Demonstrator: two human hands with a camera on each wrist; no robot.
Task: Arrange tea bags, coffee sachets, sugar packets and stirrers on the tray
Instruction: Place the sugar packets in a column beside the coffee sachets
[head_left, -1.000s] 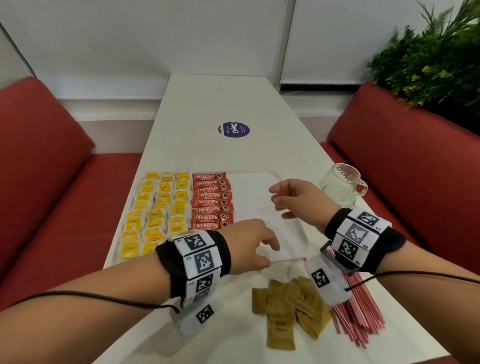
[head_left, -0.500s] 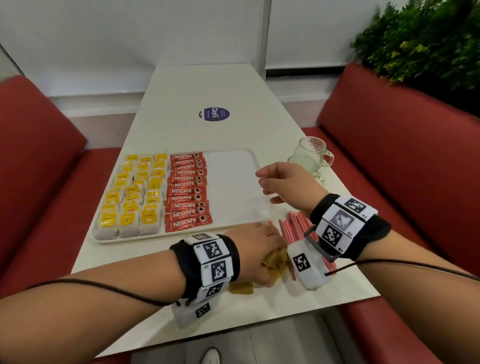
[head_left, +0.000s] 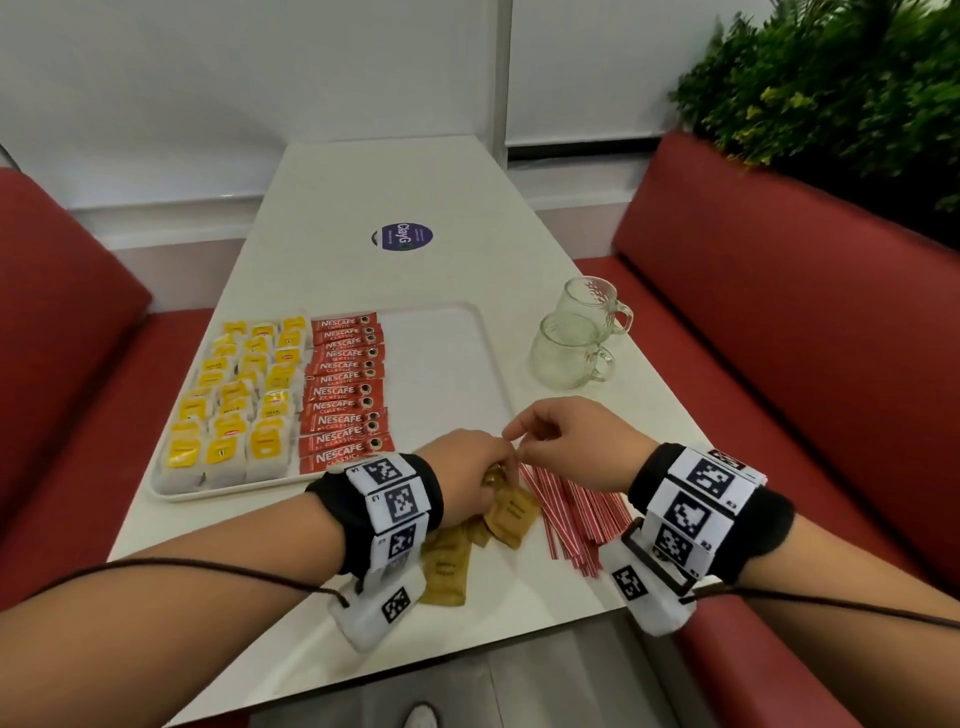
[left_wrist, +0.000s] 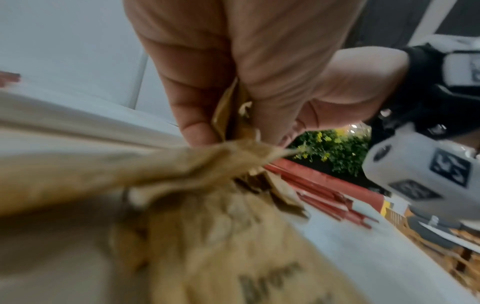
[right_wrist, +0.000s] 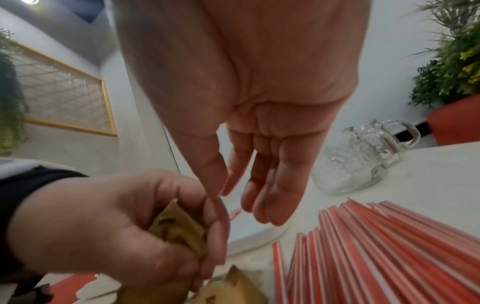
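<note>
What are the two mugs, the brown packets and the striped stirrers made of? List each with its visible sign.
Mugs: clear glass, see-through with bright glints, textured walls.
Brown packets: matte kraft-like paper; they crease where the left hand grips them.
Stirrers: thin, smooth red-and-white tubes, probably plastic, possibly coated paper.

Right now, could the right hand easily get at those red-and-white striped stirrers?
Probably yes: the right hand is open and hovers just above the red-and-white striped stirrers, with nothing between them.
</note>
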